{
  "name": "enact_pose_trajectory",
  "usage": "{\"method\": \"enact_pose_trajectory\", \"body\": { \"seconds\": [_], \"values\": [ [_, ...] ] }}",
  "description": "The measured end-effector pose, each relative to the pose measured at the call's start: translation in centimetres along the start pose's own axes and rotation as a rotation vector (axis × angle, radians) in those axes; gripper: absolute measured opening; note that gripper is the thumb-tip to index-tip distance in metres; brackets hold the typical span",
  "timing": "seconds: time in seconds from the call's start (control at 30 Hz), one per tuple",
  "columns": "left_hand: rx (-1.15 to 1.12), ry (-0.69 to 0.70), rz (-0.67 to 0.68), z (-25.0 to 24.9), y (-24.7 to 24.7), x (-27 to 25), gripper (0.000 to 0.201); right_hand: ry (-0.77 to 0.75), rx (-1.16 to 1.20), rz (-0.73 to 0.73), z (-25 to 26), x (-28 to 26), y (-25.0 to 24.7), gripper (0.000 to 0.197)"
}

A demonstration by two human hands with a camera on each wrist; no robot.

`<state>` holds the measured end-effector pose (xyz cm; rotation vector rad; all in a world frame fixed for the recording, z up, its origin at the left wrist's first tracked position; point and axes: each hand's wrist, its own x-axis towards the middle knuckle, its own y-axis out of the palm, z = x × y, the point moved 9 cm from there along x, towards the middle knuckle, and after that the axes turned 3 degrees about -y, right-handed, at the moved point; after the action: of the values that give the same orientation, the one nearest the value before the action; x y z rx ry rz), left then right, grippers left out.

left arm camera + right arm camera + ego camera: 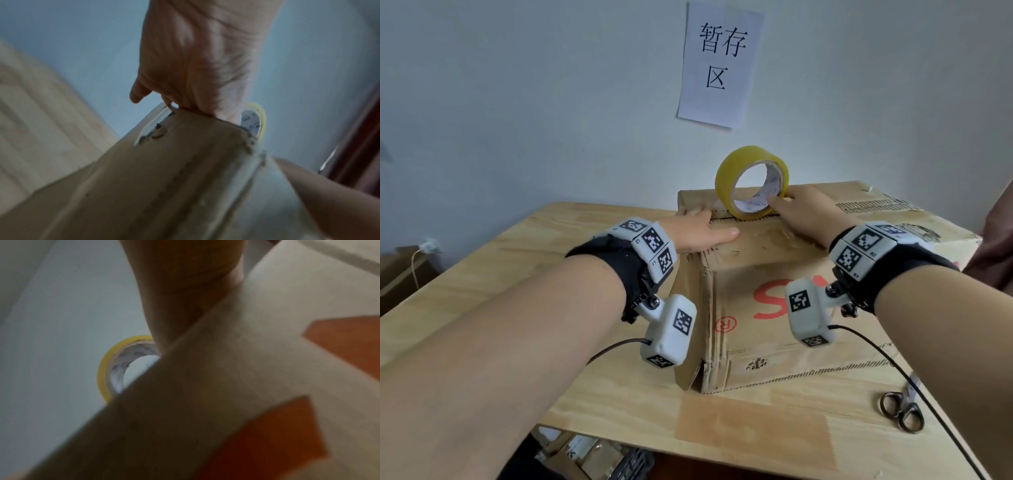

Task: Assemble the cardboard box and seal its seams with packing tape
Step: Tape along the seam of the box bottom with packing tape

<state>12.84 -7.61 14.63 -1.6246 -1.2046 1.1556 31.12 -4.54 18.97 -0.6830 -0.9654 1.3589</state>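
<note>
Brown corrugated cardboard box (808, 274) sat on the wooden table (482, 274); left hand (702, 229) pressed flat, right hand (804, 212) gripped the upright yellow tape roll (751, 181). Best rolled straight along the seam, tape taut.

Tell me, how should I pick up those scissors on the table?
Probably by the two finger loops. The scissors lie flat on the wooden table, loops nearest the person, blades pointing away and partly hidden behind the right arm. Come from above on the near side.
</note>
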Motion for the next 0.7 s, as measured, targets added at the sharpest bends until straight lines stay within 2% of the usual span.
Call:
{"method": "enact_pose_trajectory", "body": {
  "seconds": [0.17,0.33,0.43,0.47,0.53,0.57,0.63,0.7],
  "values": [
    [0.170,0.000,0.048,2.1,-1.2,0.4,0.077,-0.024,-0.007,-0.007,2.0,-0.1,0.6,0.047],
    [0.212,-0.039,0.050,6.7,-2.7,1.3,0.098,-0.066,-0.009,0.040,5.6,0.4,2.2,0.044],
    [0.137,-0.087,-0.040,8.1,-3.3,1.1,0.075,-0.062,-0.058,0.090,7.6,0.5,2.7,0.037],
    [0.100,-0.065,-0.080,7.7,-3.4,1.0,0.070,-0.062,-0.051,0.123,8.1,0.5,2.8,0.042],
    [0.048,-0.010,-0.149,6.8,-3.3,0.7,0.065,-0.062,0.024,0.176,8.8,0.4,2.9,0.069],
    [0.039,0.010,-0.168,6.7,-3.2,0.7,0.063,-0.081,0.110,0.169,9.2,0.5,2.7,0.075],
    [0.064,0.022,-0.172,6.7,-2.9,0.8,0.061,-0.168,0.323,0.109,10.8,0.4,1.9,0.081],
    [0.094,0.025,-0.170,6.9,-2.8,0.8,0.060,-0.289,0.434,0.063,12.8,0.2,1.2,0.080]
  ]
}}
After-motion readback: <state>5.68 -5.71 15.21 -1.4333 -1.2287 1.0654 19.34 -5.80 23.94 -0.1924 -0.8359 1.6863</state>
